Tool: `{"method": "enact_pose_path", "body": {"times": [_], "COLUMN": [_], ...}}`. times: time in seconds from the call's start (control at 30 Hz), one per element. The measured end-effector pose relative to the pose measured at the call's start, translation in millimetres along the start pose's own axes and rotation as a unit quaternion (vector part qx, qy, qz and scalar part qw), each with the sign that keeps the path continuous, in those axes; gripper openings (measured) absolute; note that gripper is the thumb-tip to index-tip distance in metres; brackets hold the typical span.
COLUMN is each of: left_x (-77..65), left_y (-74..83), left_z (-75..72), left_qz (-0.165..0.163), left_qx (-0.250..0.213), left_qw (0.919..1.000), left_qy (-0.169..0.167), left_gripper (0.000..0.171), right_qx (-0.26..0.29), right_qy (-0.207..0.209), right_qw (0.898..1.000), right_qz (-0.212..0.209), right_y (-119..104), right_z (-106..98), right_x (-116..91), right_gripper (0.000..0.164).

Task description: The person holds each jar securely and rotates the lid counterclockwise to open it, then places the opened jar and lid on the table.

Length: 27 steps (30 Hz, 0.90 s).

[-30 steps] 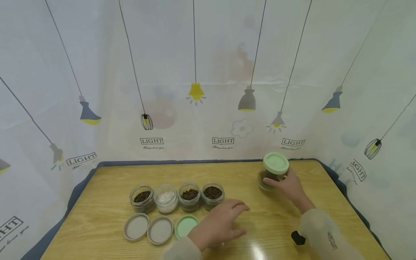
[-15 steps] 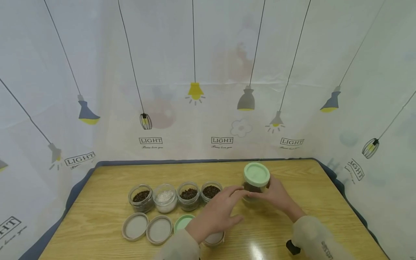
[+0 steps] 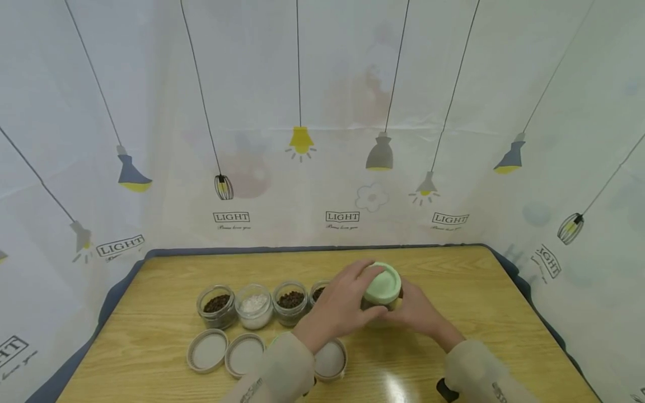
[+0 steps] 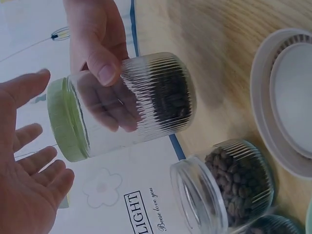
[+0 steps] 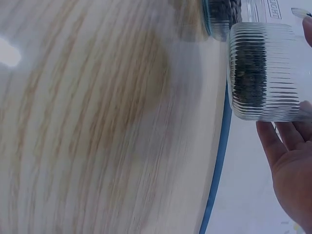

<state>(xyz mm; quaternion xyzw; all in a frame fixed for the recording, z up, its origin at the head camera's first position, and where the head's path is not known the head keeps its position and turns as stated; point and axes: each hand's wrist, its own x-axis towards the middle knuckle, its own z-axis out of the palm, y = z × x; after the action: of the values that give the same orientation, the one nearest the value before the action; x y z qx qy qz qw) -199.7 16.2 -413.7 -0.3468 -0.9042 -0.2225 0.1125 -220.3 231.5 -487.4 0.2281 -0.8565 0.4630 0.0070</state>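
My right hand (image 3: 420, 316) grips a ribbed glass jar (image 4: 161, 100) by its side, thumb and fingers round the clear body. Dark beans fill the jar's bottom part, and its pale green lid (image 3: 384, 284) is on. In the right wrist view, the jar's base is clear of the wooden table (image 5: 87, 117). My left hand (image 3: 342, 305) is at the lid, thumb and fingers spread around it. The left wrist view shows these fingers (image 4: 41, 161) extended beside the lid, without a clear grip.
Left of my hands is a row of open glass jars: dark beans (image 3: 218, 307), white grains (image 3: 254, 305), more beans (image 3: 290, 301) and one partly hidden jar (image 4: 234, 183). Pale upturned lids (image 3: 208, 351) lie in front, another lid (image 3: 330, 360) near my left forearm. Lamp-printed cloth (image 3: 282, 184) hangs behind.
My right hand has brought the lidded jar leftward, from the right back of the table to the middle. My left hand has moved up and right to the lid.
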Motion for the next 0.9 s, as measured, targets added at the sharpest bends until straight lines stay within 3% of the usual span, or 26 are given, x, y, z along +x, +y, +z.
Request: {"method": "enact_pose_path", "body": {"times": [0.1,0.33,0.43,0.73,0.9], "left_x": [5.4,14.2,17.0,21.2,20.5], "left_y": [0.9,3.6,4.6,6.2,5.3], "left_z": [-2.3,-9.6,-10.7,-10.4,-8.6], "left_qz": [0.000,-0.034,-0.039,0.008,0.031], "left_qx": [-0.003,-0.036,-0.035,0.050,0.078], "left_qw": [0.9995,0.9928,0.9908,0.9916,0.9910], "left_qy": [-0.033,-0.109,-0.125,-0.119,-0.105], "left_gripper": [0.069,0.060,0.059,0.059,0.059], "right_qx": [0.005,0.013,0.001,-0.017,-0.027], "right_qy": [-0.013,-0.032,-0.027,0.006,0.028], "right_qw": [1.000,0.999,0.999,0.999,0.999], "right_qz": [-0.015,0.013,0.017,0.040,0.026], "right_y": [-2,-8,-10,-13,-11], "right_z": [4,9,11,15,21], "right_x": [0,-1,-2,-5,-6], "right_gripper": [0.072,0.083,0.081,0.086,0.079]}}
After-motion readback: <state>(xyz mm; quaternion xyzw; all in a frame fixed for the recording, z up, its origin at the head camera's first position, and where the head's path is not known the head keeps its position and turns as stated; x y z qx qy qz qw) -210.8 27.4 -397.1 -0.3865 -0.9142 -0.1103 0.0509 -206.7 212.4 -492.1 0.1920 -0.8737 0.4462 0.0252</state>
